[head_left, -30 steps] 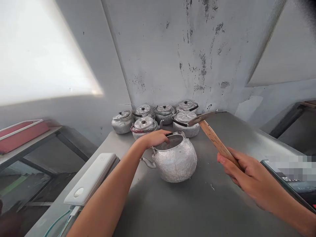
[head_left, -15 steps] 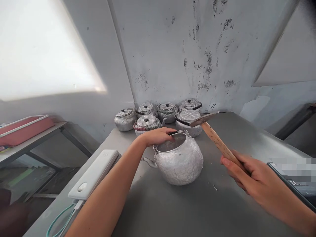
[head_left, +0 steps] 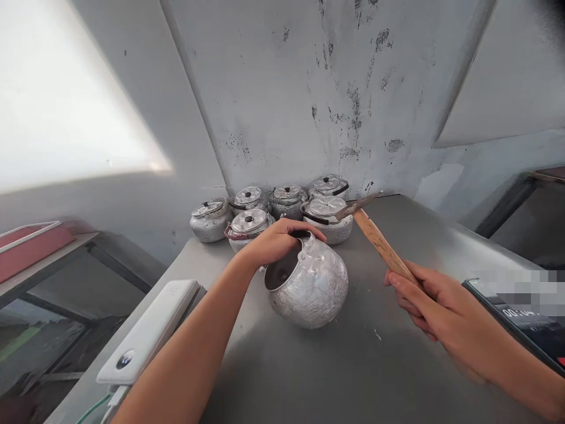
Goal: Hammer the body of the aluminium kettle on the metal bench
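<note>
A dented silver metal kettle (head_left: 311,288) without a lid is tilted on the grey table, its open mouth facing left toward my forearm. My left hand (head_left: 282,238) grips it at the far side of the rim; the handle and the fingertips are mostly hidden. In my right hand (head_left: 426,300) is a hammer (head_left: 382,244), held by its wooden handle. Its dark, narrow metal head is raised to the right of the kettle, apart from it, and overlaps a kettle behind in the view.
Several lidded metal kettles (head_left: 249,221) stand by the wall at the table's back. A white power bank (head_left: 150,330) with a cable lies left, a phone (head_left: 516,318) right. Beyond the left edge, a pink tray (head_left: 35,247) sits on a rack.
My left hand has turned and tipped the kettle, so its mouth now faces left and the spout is no longer plainly seen. The hammer stays raised. The view has shifted slightly.
</note>
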Available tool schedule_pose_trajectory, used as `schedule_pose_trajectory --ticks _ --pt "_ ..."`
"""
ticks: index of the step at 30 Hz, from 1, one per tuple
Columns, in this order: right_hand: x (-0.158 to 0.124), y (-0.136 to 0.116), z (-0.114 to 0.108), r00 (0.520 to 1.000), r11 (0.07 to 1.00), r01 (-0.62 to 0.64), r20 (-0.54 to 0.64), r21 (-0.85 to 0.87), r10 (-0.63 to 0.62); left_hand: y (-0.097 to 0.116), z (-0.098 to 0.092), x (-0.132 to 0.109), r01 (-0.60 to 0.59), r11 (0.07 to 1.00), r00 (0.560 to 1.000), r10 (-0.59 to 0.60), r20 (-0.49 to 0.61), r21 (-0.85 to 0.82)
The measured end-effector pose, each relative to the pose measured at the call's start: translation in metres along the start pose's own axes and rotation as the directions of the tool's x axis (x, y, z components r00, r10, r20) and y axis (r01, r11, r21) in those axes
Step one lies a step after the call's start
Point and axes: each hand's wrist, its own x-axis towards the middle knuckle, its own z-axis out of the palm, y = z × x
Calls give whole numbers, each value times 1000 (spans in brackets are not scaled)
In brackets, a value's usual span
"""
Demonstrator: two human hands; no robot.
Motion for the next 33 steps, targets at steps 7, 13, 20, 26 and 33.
schedule_pose_trajectory --ticks 7,13,20,26,33 --pt "-5 -4 1 990 993 -121 69 -1 120 -7 -4 -1 -178 982 982 172 -79 -67" --pt "-7 -5 1 990 992 -122 76 4 122 -6 -9 -2 -224 972 973 220 -65 -67" --pt "-8 -3 2 988 994 -109 113 16 106 -8 -13 -4 -212 971 977 207 -54 -107" --pt "-12 -1 0 987 995 -93 138 27 88 -4 -16 -8 -202 952 978 210 9 -231" --pt "-13 -3 1 986 994 -100 139 41 93 6 -20 -9 -191 900 976 218 24 -393"
